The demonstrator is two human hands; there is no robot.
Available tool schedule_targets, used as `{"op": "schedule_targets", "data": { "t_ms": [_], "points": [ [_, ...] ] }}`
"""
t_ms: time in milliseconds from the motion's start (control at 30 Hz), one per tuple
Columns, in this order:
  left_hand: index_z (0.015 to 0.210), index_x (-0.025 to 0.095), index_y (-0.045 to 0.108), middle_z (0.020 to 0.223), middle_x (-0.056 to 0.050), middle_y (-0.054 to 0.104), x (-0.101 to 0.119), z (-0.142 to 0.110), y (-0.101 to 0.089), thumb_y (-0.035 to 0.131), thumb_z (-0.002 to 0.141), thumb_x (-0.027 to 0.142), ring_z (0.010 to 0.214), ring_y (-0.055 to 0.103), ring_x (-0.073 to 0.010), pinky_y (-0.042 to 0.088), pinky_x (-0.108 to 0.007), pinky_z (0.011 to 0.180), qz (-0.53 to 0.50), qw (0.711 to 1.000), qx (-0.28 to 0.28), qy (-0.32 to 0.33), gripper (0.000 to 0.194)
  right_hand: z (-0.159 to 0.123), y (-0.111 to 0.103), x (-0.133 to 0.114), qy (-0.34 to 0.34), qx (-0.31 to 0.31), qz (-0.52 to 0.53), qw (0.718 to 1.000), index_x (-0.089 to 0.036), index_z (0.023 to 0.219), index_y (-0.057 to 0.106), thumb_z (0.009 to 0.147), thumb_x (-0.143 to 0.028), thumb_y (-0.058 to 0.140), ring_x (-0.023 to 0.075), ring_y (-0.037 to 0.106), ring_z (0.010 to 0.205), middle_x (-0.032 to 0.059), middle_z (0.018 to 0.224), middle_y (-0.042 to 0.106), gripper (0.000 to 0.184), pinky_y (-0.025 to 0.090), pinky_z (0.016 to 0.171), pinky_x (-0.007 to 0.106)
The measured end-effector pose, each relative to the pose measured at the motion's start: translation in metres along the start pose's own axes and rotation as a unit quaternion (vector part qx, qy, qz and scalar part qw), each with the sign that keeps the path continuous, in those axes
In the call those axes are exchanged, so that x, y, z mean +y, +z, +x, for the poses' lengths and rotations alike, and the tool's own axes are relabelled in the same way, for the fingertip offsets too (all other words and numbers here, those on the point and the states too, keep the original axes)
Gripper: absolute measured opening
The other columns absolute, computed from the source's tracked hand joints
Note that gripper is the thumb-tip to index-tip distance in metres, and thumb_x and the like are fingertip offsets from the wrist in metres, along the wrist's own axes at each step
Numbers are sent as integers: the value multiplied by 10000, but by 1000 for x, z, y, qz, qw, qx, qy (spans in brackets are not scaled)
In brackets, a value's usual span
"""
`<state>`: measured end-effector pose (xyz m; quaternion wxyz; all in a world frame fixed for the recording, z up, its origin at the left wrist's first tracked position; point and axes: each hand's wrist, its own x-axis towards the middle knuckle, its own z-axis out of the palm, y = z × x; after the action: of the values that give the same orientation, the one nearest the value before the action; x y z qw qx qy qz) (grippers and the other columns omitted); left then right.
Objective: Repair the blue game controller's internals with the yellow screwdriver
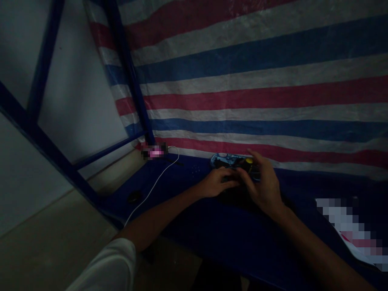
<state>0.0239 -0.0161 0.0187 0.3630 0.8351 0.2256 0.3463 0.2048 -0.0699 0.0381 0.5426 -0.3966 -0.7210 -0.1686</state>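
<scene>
Right hand (260, 186) closed over a blue gamepad (226, 160) near the bench's (188, 220) back edge, left hand (220, 182) curled against its near side, grip unclear; a striped tarpaulin (257, 93) hung just behind, dark bench top spreading forward.

Two hands (218, 182) (262, 184), one gamepad (232, 160), one white cable (154, 186).
</scene>
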Motion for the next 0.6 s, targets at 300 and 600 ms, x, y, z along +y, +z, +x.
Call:
{"op": "schedule_targets", "data": {
  "t_ms": [300,600],
  "points": [
    [965,157,776,954,-50,729,-4,0,1,734,931,245,969,618,-186,468,-320,913,-14,1000,-6,-23,104,4,-3,-9,-19,-12,26,999,-244,1339,531,976,-255,614,272,622,1164,119,1269,637,373,537,968,461],
    [834,140,725,809,-9,663,-8,-2,6,821,842,348,806,582,-156,428,-272,757,-27,998,63,-11,229,6,-4,-5,-55,-13,-28,998,-249,1329,540,954,-329,673,264,619,1005,87,1125,674,405,532,855,437]
  ]
}}
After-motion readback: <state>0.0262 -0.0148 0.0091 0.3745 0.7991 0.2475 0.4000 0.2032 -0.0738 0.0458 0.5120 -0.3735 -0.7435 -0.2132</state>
